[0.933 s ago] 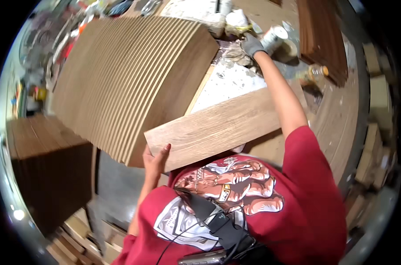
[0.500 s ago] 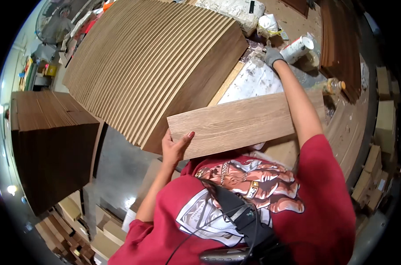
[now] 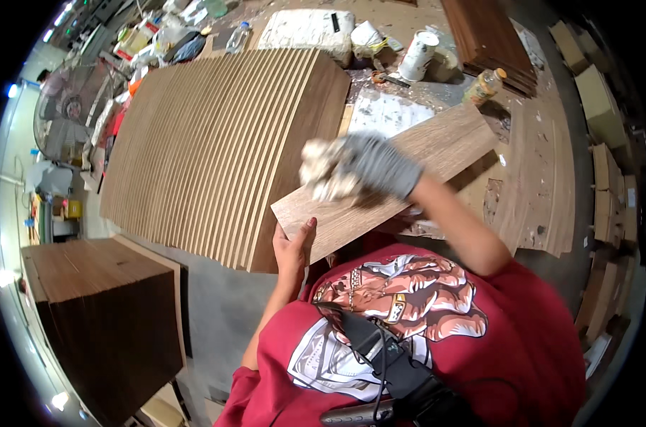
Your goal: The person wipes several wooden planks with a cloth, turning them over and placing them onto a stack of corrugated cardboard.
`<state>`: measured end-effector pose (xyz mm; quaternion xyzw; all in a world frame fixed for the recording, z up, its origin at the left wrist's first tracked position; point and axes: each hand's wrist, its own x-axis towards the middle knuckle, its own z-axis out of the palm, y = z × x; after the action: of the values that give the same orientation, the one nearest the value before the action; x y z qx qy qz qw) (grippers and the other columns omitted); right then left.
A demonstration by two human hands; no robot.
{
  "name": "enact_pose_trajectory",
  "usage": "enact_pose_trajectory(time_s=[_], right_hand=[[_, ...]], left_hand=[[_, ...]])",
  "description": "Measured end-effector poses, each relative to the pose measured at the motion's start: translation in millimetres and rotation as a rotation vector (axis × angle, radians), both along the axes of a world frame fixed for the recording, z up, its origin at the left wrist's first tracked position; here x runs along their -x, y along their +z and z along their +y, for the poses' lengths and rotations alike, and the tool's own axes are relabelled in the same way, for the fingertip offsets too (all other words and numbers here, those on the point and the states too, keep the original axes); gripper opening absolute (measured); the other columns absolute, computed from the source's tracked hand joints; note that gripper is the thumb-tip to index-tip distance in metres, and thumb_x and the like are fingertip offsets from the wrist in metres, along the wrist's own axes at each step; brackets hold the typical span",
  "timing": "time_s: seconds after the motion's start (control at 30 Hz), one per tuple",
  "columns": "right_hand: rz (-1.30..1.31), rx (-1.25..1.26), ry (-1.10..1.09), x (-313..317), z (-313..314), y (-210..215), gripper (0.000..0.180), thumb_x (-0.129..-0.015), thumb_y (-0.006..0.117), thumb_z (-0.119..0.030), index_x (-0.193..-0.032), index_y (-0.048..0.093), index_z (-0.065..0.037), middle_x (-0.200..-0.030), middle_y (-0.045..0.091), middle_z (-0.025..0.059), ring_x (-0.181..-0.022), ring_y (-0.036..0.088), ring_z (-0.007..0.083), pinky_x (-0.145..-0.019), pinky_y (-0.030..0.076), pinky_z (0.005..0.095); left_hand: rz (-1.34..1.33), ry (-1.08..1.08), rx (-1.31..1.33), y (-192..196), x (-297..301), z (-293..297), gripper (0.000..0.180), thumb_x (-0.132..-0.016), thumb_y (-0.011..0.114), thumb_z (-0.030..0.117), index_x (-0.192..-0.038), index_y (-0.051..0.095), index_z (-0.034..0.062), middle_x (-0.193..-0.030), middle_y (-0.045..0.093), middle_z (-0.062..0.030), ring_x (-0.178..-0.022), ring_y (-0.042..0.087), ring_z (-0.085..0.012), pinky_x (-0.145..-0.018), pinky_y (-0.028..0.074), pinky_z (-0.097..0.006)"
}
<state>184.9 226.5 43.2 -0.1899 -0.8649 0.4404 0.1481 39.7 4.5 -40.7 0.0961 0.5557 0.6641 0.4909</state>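
A long, flat wood-grain board (image 3: 444, 142) lies slantwise at the near edge of the worktop (image 3: 388, 18), its left end close to the person's red shirt and its right end angled toward the far right corner; what supports it underneath is hidden. The bare left hand (image 3: 293, 248) grips the board's left end, thumb pressed on the top face, the other fingers mostly out of sight below. The right hand (image 3: 385, 167), in a grey glove, is over the board's left half, fingers curled around a crumpled pale cloth (image 3: 324, 171); blur hides how tightly they close and whether the cloth touches the wood.

The board looks stiff and fairly light, smooth enough to slide under rubbing, with corners that could chip. The left end, thumb above and fingers beneath, seems a sound place to hold; the long edges would suit two hands.

Just left of the board, a row of similar boards (image 3: 216, 156) leans closely together. Beyond it lies a spotted white sheet (image 3: 390, 110). Toward the worktop's right edge are an orange-capped bottle (image 3: 485, 85), a white can (image 3: 417, 55) and dark reddish-brown boards (image 3: 483, 35).
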Motion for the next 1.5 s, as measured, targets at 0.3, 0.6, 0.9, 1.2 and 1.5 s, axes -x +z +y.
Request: enact_pose_trajectory(time_s=[0.3, 0.6, 0.9, 1.2, 1.5], right_hand=[[-0.302, -0.388, -0.233, 51, -92, -37, 0.026, -0.082, 0.06, -0.018, -0.104, 0.068, -0.005, -0.1, 0.064, 0.0169, -0.098, 0.061, 0.0324, -0.09, 0.049, 0.0412], [-0.473, -0.531, -0.729, 4, -19, -50, 0.028, -0.089, 0.058, -0.019, -0.114, 0.063, -0.006, -0.111, 0.06, 0.0197, -0.103, 0.06, 0.0329, -0.092, 0.049, 0.0388], [-0.456, -0.428, -0.509, 49, -129, -29, 0.046, -0.086, 0.064, -0.035, -0.121, 0.06, -0.006, -0.112, 0.059, 0.0141, -0.106, 0.055, 0.0319, -0.092, 0.046, 0.0451], [-0.14, 0.03, -0.886, -37, -26, -24, 0.024, -0.091, 0.056, -0.026, -0.102, 0.07, -0.01, -0.087, 0.068, 0.0095, -0.079, 0.064, 0.0192, -0.076, 0.053, 0.0371], [-0.85, -0.415, -1.181, -167, 175, -68, 0.064, -0.083, 0.057, -0.055, -0.133, 0.055, -0.015, -0.139, 0.048, 0.0204, -0.127, 0.046, 0.041, -0.101, 0.041, 0.0483]], left_hand=[[-0.077, -0.038, -0.128, -11, -4, -10, 0.043, -0.087, 0.066, -0.002, -0.126, 0.049, -0.0029, -0.114, 0.061, -0.0105, -0.102, 0.061, -0.0167, -0.087, 0.05, -0.027], [-0.091, -0.1, -0.138, 8, -1, -9, 0.039, -0.087, 0.067, -0.003, -0.122, 0.05, -0.0054, -0.113, 0.062, -0.0134, -0.1, 0.062, -0.0164, -0.089, 0.05, -0.028], [-0.429, -0.145, -0.06, -12, 20, 5, 0.039, -0.091, 0.065, 0.024, -0.123, 0.057, 0.0026, -0.118, 0.063, -0.0074, -0.109, 0.06, -0.02, -0.097, 0.045, -0.035], [-0.179, -0.042, -0.137, -14, 10, 4, 0.033, -0.097, 0.06, 0.02, -0.122, 0.056, -0.0021, -0.118, 0.062, -0.0074, -0.108, 0.058, -0.0145, -0.097, 0.043, -0.03], [-0.024, -0.008, -0.097, -14, 13, 2, 0.03, -0.096, 0.06, 0.013, -0.118, 0.056, -0.0062, -0.114, 0.064, -0.0104, -0.105, 0.061, -0.0155, -0.096, 0.046, -0.028]])
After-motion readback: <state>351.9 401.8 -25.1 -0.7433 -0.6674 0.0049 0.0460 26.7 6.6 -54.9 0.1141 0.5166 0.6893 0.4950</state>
